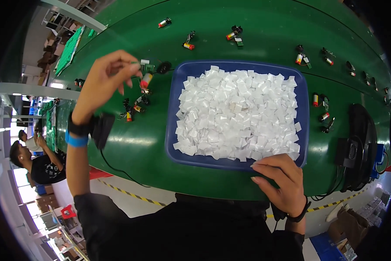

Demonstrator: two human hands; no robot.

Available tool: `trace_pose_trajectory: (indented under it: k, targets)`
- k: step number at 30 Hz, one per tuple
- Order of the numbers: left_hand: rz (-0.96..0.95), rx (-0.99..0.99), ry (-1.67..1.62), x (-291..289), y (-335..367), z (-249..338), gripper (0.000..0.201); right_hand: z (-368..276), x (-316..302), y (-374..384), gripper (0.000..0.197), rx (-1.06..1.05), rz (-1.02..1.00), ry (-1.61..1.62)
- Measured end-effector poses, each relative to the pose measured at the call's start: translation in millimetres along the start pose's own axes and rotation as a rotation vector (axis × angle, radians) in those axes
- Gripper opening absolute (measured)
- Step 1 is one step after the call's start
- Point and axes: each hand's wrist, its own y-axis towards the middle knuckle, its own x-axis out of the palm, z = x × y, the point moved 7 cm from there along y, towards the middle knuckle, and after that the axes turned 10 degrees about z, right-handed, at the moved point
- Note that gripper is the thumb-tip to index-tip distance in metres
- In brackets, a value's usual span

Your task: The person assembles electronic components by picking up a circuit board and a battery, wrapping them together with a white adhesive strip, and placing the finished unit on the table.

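My left hand (pixel 107 80) is raised over the left of the table, its thumb and fingertips closed at the edge of a small circuit board (pixel 148 66). With the board are a red and yellow cylindrical battery (pixel 146 80) and a black round part (pixel 164 67). Below it, several similar battery-and-board assemblies (pixel 129 115) lie on the green table. A blue tray (pixel 173 130) in front of me is filled with small white square pieces (pixel 239 113). At the tray's near right edge is my right hand (pixel 284 185), thumb and fingers apart, with nothing visible between them.
More battery assemblies (pixel 234 34) are scattered across the far side and right of the green table (pixel 213 182). A black device with cables (pixel 350 152) stands at the right edge. A black box with a cable (pixel 103 130) is by my left wrist. Far left sits another person (pixel 43 165).
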Motion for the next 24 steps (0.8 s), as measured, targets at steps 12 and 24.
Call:
trace_pose_trajectory:
  k: [12, 24]
  targets:
    - [-0.059, -0.103, -0.418, 116.9, -100.5, 49.0, 0.010, -12.5, 14.5, 13.3, 0.042, 0.110, 0.132, 0.171]
    - [0.165, 0.252, 0.415, 38.2, -2.2, -24.1, 0.025, -12.5, 12.5, -1.6, 0.033, 0.074, 0.048, 0.048]
